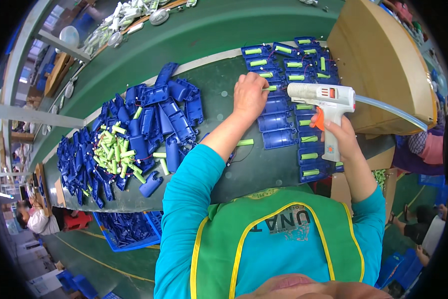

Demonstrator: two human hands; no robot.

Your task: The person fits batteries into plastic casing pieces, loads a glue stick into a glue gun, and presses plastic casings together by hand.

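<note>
My right hand [342, 133] is wrapped round the handle of a white hot glue gun [311, 91] with an orange trigger [320, 119]. A thick translucent glue stick [391, 108] runs out of its rear. The nozzle points left, at the blue plastic shells laid in rows. Just left of it, my left hand [250, 95] pinches a green cylindrical battery [271, 88] over one shell; its fingertips are partly hidden. Nearer me in that column are shells without batteries [278, 122]. Several shells in the columns beside it hold a green battery [296, 77] each, some with thin wires.
Left on the dark green table lie a heap of blue shells [171, 117] and a pile of green batteries [112, 149]. A single battery [245, 142] lies near my left forearm. A cardboard box [378, 65] stands at the right. Below the table is a blue crate [129, 244] of parts.
</note>
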